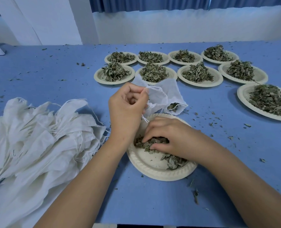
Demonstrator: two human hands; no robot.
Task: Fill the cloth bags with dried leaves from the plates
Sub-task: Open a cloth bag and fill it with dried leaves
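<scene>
Left hand (126,109) pinches rim of cloth bag (159,97), mouth held over near plate (153,168). Right hand (167,137) curls around dried leaves (153,143) on plate. Leaves light, brittle, likely to crumble; bag limp, best held at hem. Spare bags (37,137) heaped left.

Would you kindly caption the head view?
Left hand holds a cloth bag while right hand gathers dried leaves on the near plate.

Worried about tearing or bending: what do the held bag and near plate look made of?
Bag: thin white woven cloth, likely cotton; it creases softly. Plate: matte cream moulded pulp or paper, judging by its ribbed rim; possibly foam.
</scene>
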